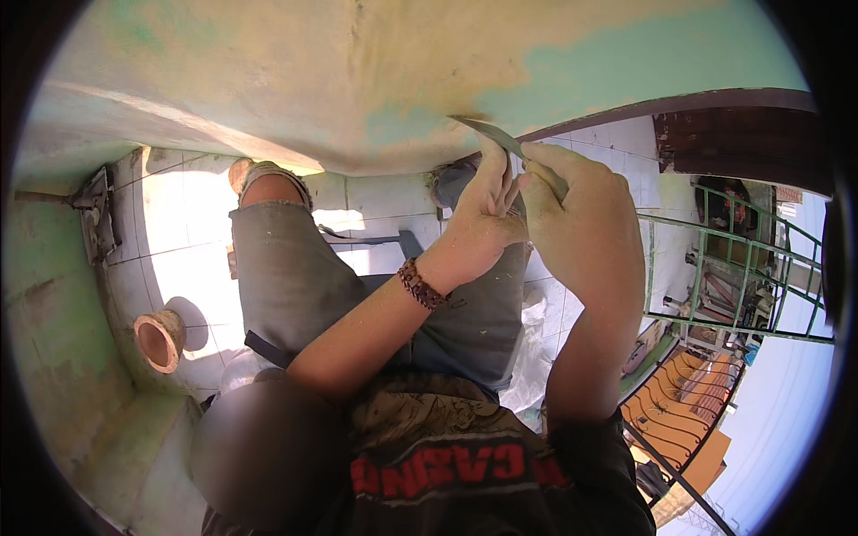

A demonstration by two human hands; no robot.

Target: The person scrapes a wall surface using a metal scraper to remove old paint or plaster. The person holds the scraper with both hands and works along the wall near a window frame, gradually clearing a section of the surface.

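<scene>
My right hand (583, 208) grips the pale handle of a knife (493, 132). Its grey, pointed blade slants up and left, the tip in front of the stained wall. My left hand (479, 214), with a braided brown bracelet (423, 285) at the wrist, is just beneath the blade. Its upper fingers reach up to the blade's lower edge and seem to touch it. The lower fingers are bent towards my right hand, and whether they pinch something small cannot be made out. Pale dust covers both hands.
A green and tan wall (429, 74) rises close ahead. On the tiled floor at left stands a clay pot (161, 340). A blue-grey frame (407, 244) lies between my knees, clear plastic (533, 348) beside my right leg. Further right is a green metal railing (741, 268).
</scene>
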